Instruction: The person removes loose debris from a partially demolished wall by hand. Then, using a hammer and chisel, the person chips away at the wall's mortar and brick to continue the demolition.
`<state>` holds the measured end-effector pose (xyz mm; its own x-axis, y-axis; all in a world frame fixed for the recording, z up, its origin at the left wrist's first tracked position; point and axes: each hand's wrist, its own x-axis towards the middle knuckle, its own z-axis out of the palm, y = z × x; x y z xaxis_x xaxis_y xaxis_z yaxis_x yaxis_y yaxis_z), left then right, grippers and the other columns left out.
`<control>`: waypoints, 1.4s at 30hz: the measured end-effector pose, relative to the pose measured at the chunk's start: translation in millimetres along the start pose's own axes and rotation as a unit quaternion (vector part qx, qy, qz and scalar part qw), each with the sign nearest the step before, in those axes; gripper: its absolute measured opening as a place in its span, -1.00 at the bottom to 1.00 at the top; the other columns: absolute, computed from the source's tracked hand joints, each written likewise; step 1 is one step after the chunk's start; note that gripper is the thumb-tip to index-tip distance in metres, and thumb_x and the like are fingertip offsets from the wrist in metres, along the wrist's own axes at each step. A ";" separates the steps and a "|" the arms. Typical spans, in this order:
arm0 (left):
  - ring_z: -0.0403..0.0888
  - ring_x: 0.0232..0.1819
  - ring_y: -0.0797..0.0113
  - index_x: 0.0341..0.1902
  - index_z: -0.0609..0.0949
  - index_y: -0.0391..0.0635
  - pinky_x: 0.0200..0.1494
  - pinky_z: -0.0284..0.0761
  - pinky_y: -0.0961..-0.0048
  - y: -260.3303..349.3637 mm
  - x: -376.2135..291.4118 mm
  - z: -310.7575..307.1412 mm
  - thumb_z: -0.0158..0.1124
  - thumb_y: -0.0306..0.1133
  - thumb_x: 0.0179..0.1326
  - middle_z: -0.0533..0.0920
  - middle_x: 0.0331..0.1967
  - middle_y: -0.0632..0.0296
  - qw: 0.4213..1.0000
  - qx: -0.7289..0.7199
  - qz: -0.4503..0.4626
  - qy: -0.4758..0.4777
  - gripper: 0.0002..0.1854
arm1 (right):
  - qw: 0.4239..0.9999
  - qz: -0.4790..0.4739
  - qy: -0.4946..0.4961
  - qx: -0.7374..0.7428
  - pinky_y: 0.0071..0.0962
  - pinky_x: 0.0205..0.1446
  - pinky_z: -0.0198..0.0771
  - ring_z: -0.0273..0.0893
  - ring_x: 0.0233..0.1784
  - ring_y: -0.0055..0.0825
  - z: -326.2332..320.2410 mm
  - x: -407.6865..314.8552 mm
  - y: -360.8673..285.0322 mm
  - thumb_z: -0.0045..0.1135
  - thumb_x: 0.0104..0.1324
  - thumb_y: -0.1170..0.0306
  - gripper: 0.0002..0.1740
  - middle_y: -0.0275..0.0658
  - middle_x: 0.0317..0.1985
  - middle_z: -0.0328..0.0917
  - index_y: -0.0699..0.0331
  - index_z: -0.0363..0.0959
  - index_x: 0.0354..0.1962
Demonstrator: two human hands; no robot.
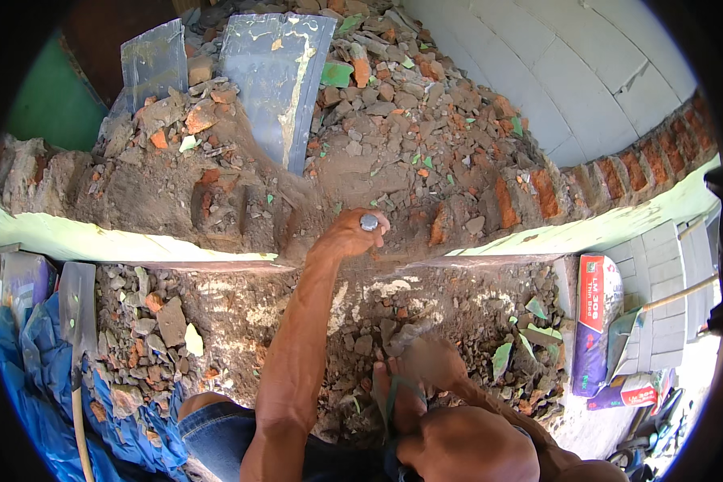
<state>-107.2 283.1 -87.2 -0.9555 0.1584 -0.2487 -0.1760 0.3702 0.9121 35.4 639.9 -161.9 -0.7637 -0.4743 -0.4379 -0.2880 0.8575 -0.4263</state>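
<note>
My left hand [352,232] is closed around an upright metal bar or chisel, whose round grey end [369,222] shows above the fist. It is over the broken top of a low brick wall [235,205]. Down beside my sandalled foot [406,400], my right hand [443,364] is low over the rubble, close to a greyish lump [413,334]. That hand is partly blurred, and its fingers cannot be made out, so whether it grips the lump cannot be told.
Broken brick and mortar [397,114] are heaped behind the wall, with grey sheets [265,78] standing in them. A shovel [78,307] lies at left by a blue tarp [24,355]. Bags [593,325] and another long-handled tool [678,295] are at right.
</note>
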 end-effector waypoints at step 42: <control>0.66 -0.20 0.38 0.13 0.61 -0.04 0.01 0.55 0.32 -30.4 -10.1 36.5 0.19 0.10 0.43 0.74 -0.32 0.27 0.989 -0.110 -0.012 0.094 -0.52 | 0.939 -0.189 0.197 0.207 -0.35 -0.43 0.31 0.39 -0.47 -0.50 -216.7 21.0 -201.0 0.00 0.51 -0.10 -0.43 -0.28 -0.47 0.41 0.34 0.39 -0.08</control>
<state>-83.6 303.7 -124.4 -0.9738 -0.0280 -0.2258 -0.2273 0.1610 0.9604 -48.0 500.8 86.1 -0.8303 -0.5483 0.1000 -0.3949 0.4522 -0.7998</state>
